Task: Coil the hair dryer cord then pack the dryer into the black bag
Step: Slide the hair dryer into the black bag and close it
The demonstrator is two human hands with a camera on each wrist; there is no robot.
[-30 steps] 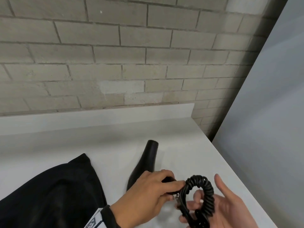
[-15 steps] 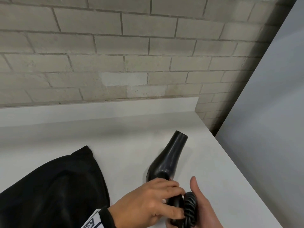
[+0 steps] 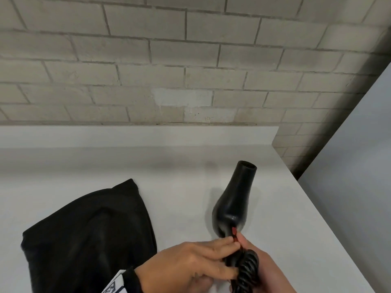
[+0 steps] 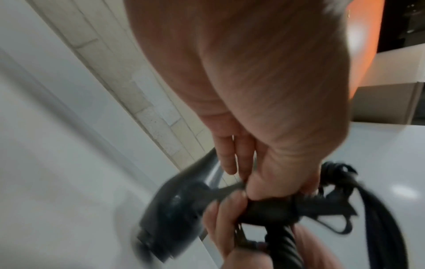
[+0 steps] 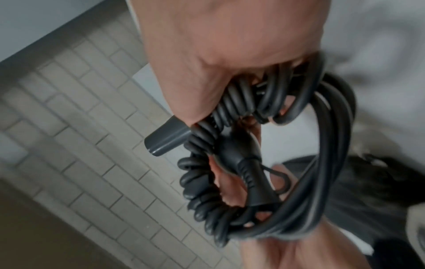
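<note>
The black hair dryer [image 3: 232,199] points its nozzle away from me over the white counter, also shown as the dryer [image 4: 174,209] and its nozzle tip [image 5: 165,140]. My left hand [image 3: 190,265] grips the dryer's handle from the left; its fingers [image 4: 230,214] curl round the handle. My right hand [image 3: 262,269] holds the coiled cord [image 3: 246,269] bunched against the handle. In the right wrist view the cord bundle [image 5: 253,163] of spiral and straight loops sits inside my curled right hand [image 5: 207,81]. The black bag [image 3: 88,235] lies flat to the left.
A white counter [image 3: 169,187] runs to a raised back ledge under a grey brick wall [image 3: 190,60]. The counter's right edge [image 3: 330,225] drops off beside a grey panel [image 3: 359,166]. The bag [image 5: 368,182] lies below my hands.
The cord loop went from hanging open in my right hand to being pressed against the handle. The dryer turned its nozzle rightward and further away, and both hands closed round handle and cord.
</note>
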